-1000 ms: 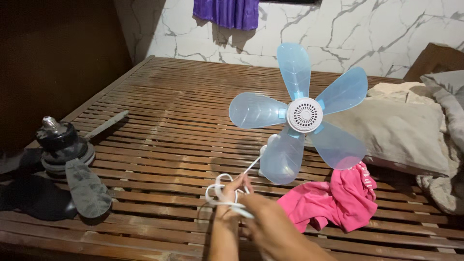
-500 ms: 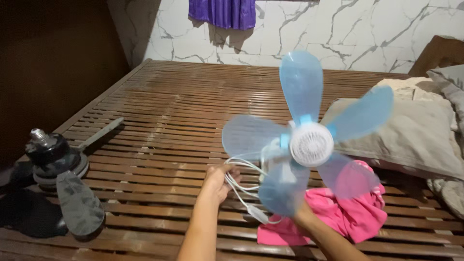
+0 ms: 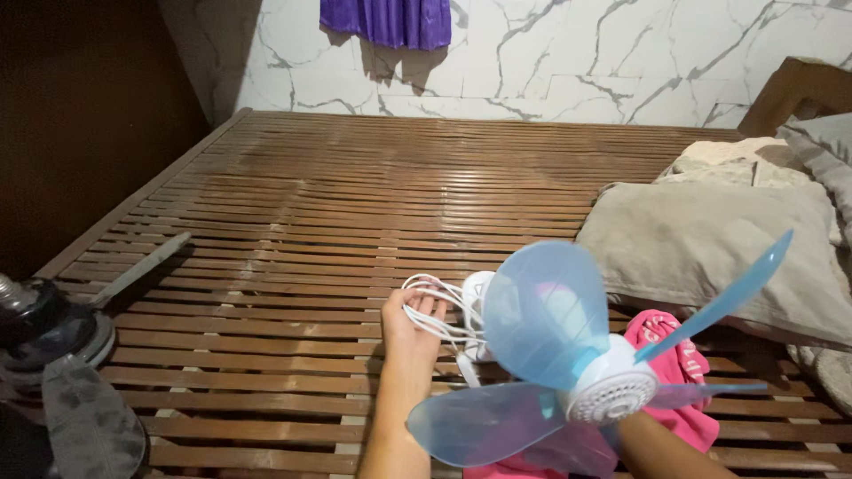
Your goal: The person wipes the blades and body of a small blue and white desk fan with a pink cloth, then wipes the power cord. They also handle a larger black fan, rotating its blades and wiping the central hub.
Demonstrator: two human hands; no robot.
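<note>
Near the front edge of a slatted wooden bed frame (image 3: pixel 355 204), one small fan (image 3: pixel 586 372) with pale blue translucent blades and a white hub is held up close to the camera; three blades show clearly, with a fourth partly hidden low behind them. One left hand (image 3: pixel 410 330) is closed around a loose bundle of white cord (image 3: pixel 439 310), looped several times, just left of the fan. Only the right forearm shows below the hub; the right hand is hidden behind the fan, so its grip cannot be told. One pink cloth (image 3: pixel 679 377) lies on the slats behind the fan. Beige pillows (image 3: pixel 710 239) are piled at right. One dark motor part (image 3: pixel 40 324) and one grey blade (image 3: pixel 89 426) sit at near left. One purple cloth (image 3: pixel 386 19) hangs on the far marble-patterned wall (image 3: pixel 577 62).
</note>
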